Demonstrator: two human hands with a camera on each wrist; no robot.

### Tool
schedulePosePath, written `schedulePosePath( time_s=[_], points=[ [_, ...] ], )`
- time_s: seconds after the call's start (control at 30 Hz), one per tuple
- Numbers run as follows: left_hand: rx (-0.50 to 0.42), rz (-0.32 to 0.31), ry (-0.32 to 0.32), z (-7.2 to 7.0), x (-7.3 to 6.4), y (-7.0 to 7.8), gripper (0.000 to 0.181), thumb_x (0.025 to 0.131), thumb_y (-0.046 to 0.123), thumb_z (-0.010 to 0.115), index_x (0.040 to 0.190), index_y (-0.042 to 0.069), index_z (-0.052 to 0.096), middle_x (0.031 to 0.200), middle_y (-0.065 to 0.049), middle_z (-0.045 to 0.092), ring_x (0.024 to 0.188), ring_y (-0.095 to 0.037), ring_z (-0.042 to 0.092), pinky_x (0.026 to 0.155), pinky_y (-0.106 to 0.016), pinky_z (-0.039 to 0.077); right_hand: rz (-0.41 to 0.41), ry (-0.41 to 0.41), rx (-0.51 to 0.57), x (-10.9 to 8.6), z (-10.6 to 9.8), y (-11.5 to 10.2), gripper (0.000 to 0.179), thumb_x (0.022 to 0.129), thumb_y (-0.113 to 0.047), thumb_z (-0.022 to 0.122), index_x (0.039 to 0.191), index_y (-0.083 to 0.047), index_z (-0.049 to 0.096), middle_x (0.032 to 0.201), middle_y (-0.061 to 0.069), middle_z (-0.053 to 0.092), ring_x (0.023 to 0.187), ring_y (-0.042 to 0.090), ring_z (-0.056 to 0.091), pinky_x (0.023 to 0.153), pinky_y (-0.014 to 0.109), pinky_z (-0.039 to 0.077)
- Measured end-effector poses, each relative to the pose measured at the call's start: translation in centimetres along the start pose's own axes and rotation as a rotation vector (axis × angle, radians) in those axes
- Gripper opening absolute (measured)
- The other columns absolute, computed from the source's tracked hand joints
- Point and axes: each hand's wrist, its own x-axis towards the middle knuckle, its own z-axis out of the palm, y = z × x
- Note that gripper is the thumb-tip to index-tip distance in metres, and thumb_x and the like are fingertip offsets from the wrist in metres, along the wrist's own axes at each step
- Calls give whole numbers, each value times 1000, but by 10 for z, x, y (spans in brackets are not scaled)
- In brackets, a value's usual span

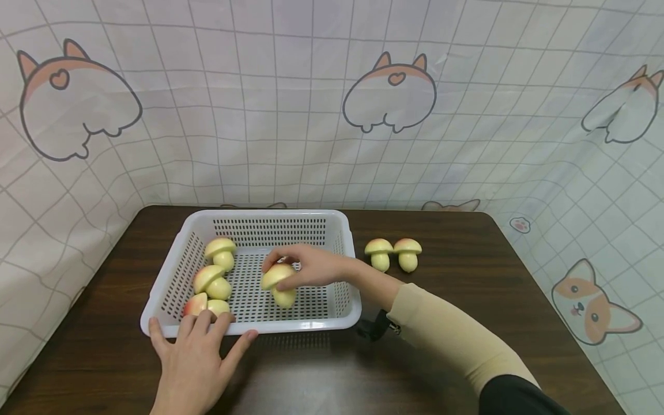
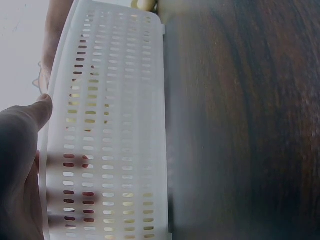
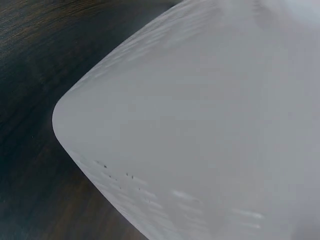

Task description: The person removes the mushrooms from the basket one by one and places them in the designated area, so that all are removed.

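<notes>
A white perforated basket (image 1: pixel 342 314) sits on the dark wooden table (image 1: pixel 467 288). Inside it, along the left wall, lie three yellow-green toy mushrooms (image 1: pixel 220 252), the nearest tinged red. My right hand (image 1: pixel 303 266) reaches over the right rim and grips a fourth mushroom (image 1: pixel 280 285) by its cap, above the basket floor. My left hand (image 1: pixel 199 351) rests with straight fingers on the basket's near rim at the left corner. In the left wrist view the basket wall (image 2: pixel 115 125) fills the frame beside my thumb (image 2: pixel 30 120). The right wrist view shows only the blurred basket corner (image 3: pixel 200 125).
Two more toy mushrooms (image 1: pixel 393 253) stand on the table just right of the basket. A small black object (image 1: pixel 370 328) lies by the basket's near right corner. A cartoon-printed cloth (image 1: pixel 332 104) walls in the table on the back and both sides.
</notes>
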Motion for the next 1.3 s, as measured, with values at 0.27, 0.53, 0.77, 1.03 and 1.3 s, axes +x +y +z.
schedulePosePath(
  time_s=[0.27,0.53,0.77,1.03,1.3],
  points=[
    [6,-11,-16,-1,0,1,50,93,60,66,105,12,67,96,-10,57,111,-45,52,103,-83,-5,8,58,53,-13,-11,-5,34,93,-16,76,125,-13,65,121,-6,64,104,16,61,86,33,53],
    [8,-13,-22,-1,0,1,51,93,60,66,107,11,67,97,-11,58,111,-45,51,103,-83,-6,24,104,106,-28,-23,-6,31,94,-13,74,124,-13,64,123,-2,63,108,19,60,86,35,54],
    [7,-12,-22,-1,0,1,51,93,60,66,107,11,67,97,-12,58,111,-45,52,104,-83,-6,40,159,142,-45,-35,-7,32,95,-13,75,125,-14,64,125,0,63,110,21,61,87,39,55],
    [2,-7,-18,-1,0,1,50,92,60,67,107,12,67,97,-11,58,113,-45,51,103,-83,-6,55,211,103,-62,-45,-4,33,94,-14,77,125,-13,66,124,-1,62,107,23,62,84,39,56],
    [-5,-5,-12,-1,0,0,50,92,60,67,107,12,66,96,-10,58,113,-44,51,103,-83,-6,48,253,128,-79,-50,0,32,94,-10,76,125,-13,66,124,4,62,103,25,62,82,42,55]
  ],
)
